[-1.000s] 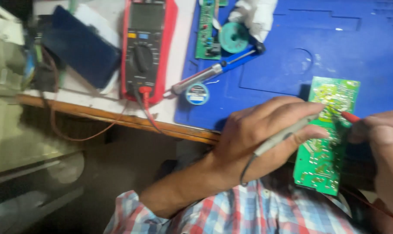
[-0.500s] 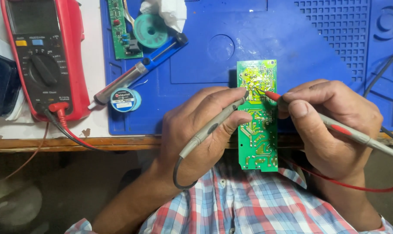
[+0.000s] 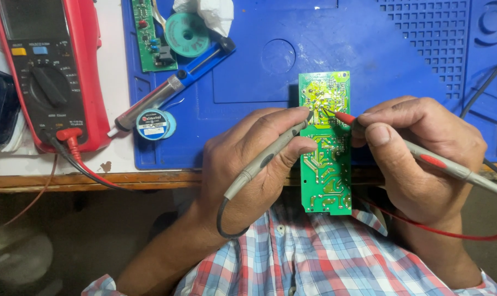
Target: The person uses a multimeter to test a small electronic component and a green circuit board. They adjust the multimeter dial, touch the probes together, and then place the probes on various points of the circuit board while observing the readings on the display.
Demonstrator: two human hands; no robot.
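From the head view I see my left hand (image 3: pixel 248 164) gripping the grey probe (image 3: pixel 265 159) and my right hand (image 3: pixel 424 159) gripping the red probe (image 3: pixel 424 159); the green circuit board (image 3: pixel 325 148) stands between them, both tips apparently touching it, over the blue mat (image 3: pixel 259 77).

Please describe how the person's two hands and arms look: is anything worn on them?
The left hand and right hand are bare, with no gloves, rings or watch visible. Both forearms are uncovered. A plaid shirt sleeve in red, white and blue shows at the left elbow, and another at the right.
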